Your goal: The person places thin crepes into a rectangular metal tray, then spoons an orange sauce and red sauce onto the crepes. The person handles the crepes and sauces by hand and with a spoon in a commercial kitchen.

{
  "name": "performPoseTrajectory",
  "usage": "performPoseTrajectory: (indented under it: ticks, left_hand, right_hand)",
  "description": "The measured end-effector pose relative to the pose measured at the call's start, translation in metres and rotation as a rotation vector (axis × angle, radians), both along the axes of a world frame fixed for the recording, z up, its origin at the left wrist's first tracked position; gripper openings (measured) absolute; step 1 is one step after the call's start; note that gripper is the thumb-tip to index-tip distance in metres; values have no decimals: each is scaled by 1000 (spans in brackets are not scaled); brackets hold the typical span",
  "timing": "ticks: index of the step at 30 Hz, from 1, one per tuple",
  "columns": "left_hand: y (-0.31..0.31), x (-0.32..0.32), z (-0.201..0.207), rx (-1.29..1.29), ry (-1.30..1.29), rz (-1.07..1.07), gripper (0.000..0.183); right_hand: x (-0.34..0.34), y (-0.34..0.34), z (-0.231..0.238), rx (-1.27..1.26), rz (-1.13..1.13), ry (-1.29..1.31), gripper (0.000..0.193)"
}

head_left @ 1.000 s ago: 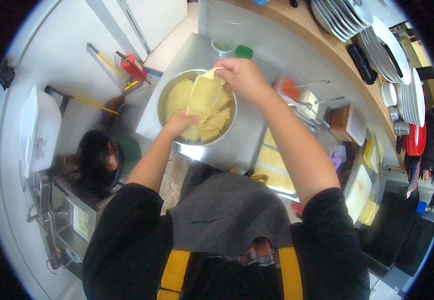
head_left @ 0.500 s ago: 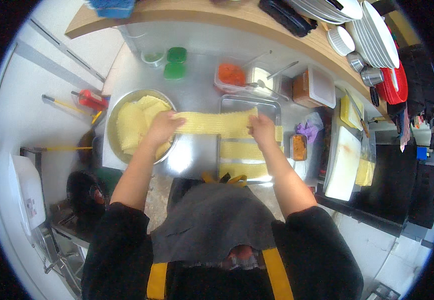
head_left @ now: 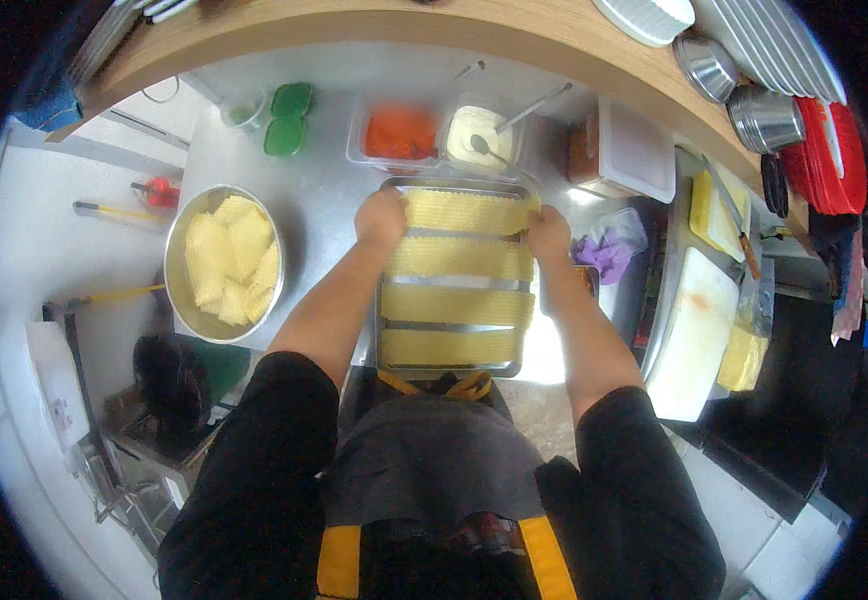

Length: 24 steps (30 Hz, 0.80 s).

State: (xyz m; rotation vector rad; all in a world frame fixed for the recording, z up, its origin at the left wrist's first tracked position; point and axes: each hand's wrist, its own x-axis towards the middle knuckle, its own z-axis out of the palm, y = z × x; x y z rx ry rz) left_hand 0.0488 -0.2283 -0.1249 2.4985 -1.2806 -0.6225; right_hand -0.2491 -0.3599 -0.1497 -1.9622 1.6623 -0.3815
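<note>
A ruffled yellow lasagna sheet [head_left: 466, 212] lies lengthwise across the far end of a metal tray [head_left: 379, 345]. My left hand [head_left: 382, 218] is closed at the sheet's left end, beside the tray's rim. At the right end, my right hand [head_left: 550, 235] pinches the sheet's corner, its fingertips partly hidden. Three more lasagna sheets [head_left: 454, 305] lie side by side in the tray, nearer me, with strips of bare metal between them. To the left stands a round metal bowl [head_left: 176, 290] with a heap of pale yellow pasta sheets [head_left: 229, 255].
Behind the tray are a tub of red sauce [head_left: 399, 132] and a tub of white cream [head_left: 474, 130] with a spoon. Green lids [head_left: 286, 130] lie at the back left. A lidded container [head_left: 634, 150], purple cloth [head_left: 604, 255] and white cutting board [head_left: 692, 335] are to the right. A wooden shelf [head_left: 354, 25] overhangs.
The lasagna sheet, stretched between my hands over bowl and tray, has moved right and down onto the tray's far end. The view has shifted, so the counter things appear farther left.
</note>
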Motion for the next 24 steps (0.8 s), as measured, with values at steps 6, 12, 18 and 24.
performPoseTrajectory:
  ticks: [6,12,18,24]
  left_hand:
    - [-1,-2,5,93,-72,10,30]
    - [11,-10,15,-68,-255,-29,24]
    - [34,-37,13,-167,-188,-472,44]
    - [108,-100,2,-156,-141,-457,70]
  right_hand:
    - [2,-2,20,73,56,122,28]
    - [7,3,38,119,24,156,24]
    - [8,16,34,-235,197,182,21]
    - [4,101,25,-229,857,151,59]
